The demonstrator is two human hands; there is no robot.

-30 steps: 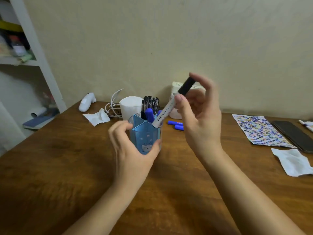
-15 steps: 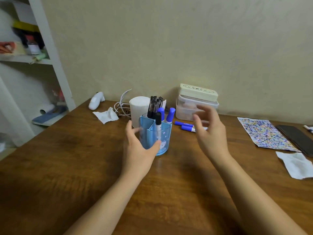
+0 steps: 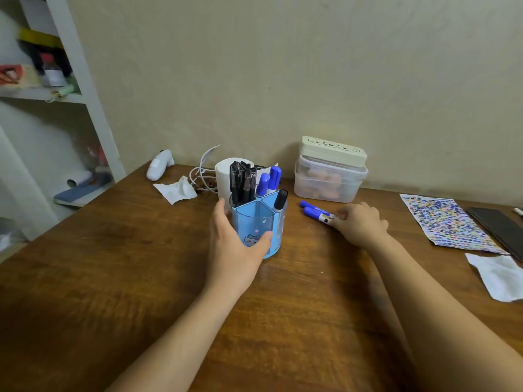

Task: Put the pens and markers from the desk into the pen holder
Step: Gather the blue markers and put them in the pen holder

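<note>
Right of the pen holder (image 3: 259, 226), which the left hand (image 3: 235, 244) clasps, two blue markers (image 3: 318, 212) lie caps toward it, their near ends under the right hand's (image 3: 360, 226) loosely open fingertips.

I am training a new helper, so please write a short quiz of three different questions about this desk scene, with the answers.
1. True or false: the left hand is around the blue pen holder.
2. How many blue-capped markers lie on the desk by the right hand?
A. none B. two C. five
3. Fill in: the black-capped marker stands in the ____.

Key: 1 true. 2 B. 3 pen holder.
</note>
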